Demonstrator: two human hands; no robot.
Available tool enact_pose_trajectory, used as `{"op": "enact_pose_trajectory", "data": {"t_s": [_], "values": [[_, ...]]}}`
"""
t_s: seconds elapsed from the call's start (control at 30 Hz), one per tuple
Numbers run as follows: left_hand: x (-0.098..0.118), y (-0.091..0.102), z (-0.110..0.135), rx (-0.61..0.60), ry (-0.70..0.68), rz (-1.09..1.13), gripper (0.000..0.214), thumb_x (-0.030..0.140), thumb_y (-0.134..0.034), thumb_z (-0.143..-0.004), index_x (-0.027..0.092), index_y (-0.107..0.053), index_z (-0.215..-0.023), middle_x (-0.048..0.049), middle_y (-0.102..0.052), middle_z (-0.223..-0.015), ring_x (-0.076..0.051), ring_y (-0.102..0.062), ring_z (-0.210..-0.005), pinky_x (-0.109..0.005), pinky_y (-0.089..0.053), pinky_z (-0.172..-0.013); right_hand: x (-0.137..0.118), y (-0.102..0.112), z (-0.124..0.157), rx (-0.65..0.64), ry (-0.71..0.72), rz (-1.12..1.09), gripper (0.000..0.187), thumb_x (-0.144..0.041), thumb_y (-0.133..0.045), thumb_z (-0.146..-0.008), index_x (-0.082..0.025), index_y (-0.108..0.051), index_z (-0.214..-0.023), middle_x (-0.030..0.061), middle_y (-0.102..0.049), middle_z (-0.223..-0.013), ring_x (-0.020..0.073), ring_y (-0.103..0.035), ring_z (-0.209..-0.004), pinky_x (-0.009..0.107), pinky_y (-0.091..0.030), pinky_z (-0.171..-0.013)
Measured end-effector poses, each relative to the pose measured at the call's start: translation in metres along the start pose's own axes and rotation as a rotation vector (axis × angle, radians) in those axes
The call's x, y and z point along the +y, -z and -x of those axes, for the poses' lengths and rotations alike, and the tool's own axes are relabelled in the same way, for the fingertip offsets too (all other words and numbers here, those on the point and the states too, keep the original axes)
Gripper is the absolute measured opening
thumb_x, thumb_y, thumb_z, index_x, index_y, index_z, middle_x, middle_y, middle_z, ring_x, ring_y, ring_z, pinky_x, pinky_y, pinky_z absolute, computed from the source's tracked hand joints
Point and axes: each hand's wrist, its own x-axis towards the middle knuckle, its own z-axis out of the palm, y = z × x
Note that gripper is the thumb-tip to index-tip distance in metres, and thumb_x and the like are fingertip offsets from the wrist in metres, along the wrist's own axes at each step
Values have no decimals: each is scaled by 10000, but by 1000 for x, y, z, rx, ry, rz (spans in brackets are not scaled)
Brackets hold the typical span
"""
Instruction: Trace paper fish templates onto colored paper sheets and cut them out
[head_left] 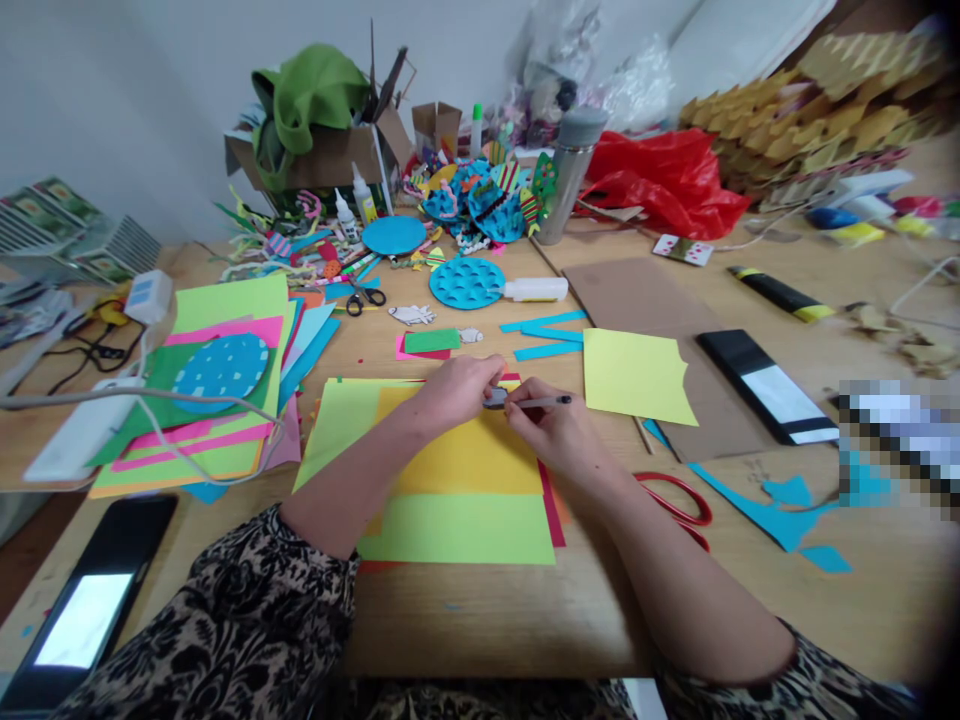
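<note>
My right hand (551, 425) grips a slim pen (546, 402) with a dark end, held nearly level over the paper stack. My left hand (466, 388) is closed at the fingertips on a small grey-white piece (496, 398), possibly a cut-out. The pen's tip is hidden between the two hands. Beneath them lie an orange-yellow sheet (465, 460) and a lime green sheet (480, 530). Just beyond my hands are a green paper strip (431, 342), a white fish cut-out (412, 315) and a smaller one (471, 336).
Red-handled scissors (679, 505) lie right of the paper, near blue scraps (780, 515) and a yellow sheet (637, 372) on cardboard (637, 290). Black scissors (365, 298), a glue bottle (536, 290) and a steel flask (571, 180) stand or lie farther back. Phones (97, 590) flank both sides.
</note>
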Motion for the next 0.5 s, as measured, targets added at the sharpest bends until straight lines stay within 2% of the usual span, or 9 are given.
{"op": "enact_pose_trajectory", "data": {"t_s": [0.5], "values": [[0,0,0,9,2,-9,184,31,-494,-747,203,-511,-813,11,-647,-745,-162,-647,-762,-232,-412,-576,1,2,0,26,-30,31,85,-212,-530,-800,-192,-581,-736,14,-637,-624,133,-556,-529,240,-375,-494]]}}
